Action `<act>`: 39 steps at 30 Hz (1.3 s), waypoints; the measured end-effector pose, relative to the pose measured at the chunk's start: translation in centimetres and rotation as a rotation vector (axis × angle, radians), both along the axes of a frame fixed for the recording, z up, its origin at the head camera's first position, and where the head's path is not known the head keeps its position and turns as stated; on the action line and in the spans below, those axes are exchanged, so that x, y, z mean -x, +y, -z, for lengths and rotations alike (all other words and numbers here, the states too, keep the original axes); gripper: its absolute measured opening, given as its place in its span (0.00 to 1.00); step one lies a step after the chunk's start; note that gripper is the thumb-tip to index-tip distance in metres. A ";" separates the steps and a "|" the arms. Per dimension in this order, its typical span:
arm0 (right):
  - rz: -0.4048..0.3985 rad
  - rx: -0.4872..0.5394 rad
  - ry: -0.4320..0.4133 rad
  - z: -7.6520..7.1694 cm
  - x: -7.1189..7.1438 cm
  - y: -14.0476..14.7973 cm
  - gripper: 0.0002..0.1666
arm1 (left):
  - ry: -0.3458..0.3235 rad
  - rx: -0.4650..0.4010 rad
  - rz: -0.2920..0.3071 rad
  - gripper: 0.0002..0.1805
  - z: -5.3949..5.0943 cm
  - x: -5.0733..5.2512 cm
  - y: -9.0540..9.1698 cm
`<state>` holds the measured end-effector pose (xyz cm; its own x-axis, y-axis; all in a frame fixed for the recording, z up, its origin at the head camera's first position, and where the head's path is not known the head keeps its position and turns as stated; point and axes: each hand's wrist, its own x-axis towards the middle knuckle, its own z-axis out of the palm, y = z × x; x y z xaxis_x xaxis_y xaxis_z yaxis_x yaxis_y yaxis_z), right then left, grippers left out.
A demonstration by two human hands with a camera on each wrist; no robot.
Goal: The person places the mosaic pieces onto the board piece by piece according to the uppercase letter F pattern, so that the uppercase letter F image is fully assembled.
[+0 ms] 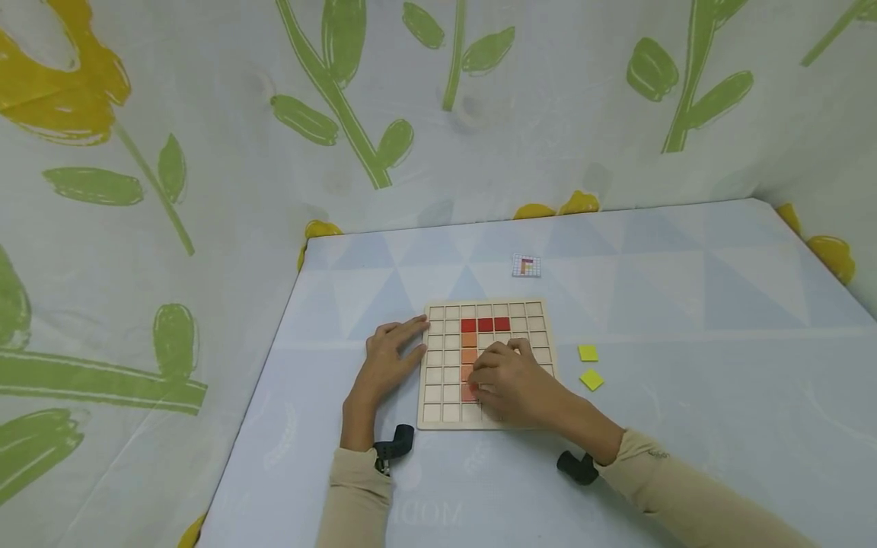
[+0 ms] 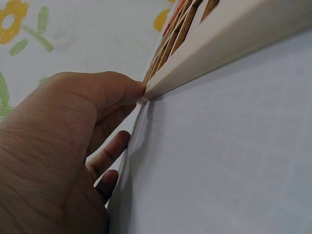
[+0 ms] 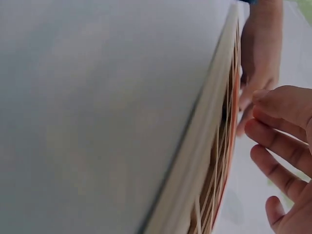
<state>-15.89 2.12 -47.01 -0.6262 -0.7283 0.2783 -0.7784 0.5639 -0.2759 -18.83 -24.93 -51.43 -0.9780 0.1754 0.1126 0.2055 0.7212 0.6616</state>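
Observation:
A square wooden grid board (image 1: 432, 396) lies on the table. Three red tiles (image 1: 485, 325) form a row near its top, and several orange to coral tiles (image 1: 469, 355) run down from the row's left end. My left hand (image 1: 387, 365) touches the board's left edge with thumb and fingertips, as the left wrist view also shows at the thumb (image 2: 117, 90). Over the lower right part of the board is my right hand (image 1: 517, 384), fingertips by the lowest coral tile, partly covering it. In the right wrist view its fingers (image 3: 280, 144) are loosely bent, no tile visible between them.
Two yellow tiles (image 1: 588, 353) lie on the table right of the board. A small pattern card (image 1: 526, 266) with a coloured grid lies beyond it. Black wrist devices (image 1: 395, 441) sit at both wrists. A leaf-patterned curtain (image 1: 226, 114) surrounds the table.

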 end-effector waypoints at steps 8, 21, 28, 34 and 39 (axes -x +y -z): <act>0.057 0.055 -0.007 -0.8 1.0 3.4 0.11 | 0.013 0.000 0.007 0.24 0.0 0.0 0.0; 0.159 0.088 -0.011 -0.6 1.9 9.1 0.13 | -0.005 0.000 -0.005 0.24 -0.3 -0.1 0.1; 0.242 0.059 -0.026 -0.8 2.2 11.3 0.13 | -0.008 0.006 -0.012 0.24 -0.2 0.0 0.1; 0.285 0.033 -0.029 -0.9 2.4 12.8 0.15 | 0.000 0.003 -0.007 0.24 -0.1 -0.1 0.0; 0.295 0.017 -0.021 -0.8 2.5 13.8 0.16 | -0.009 -0.003 -0.003 0.24 -0.1 -0.1 0.1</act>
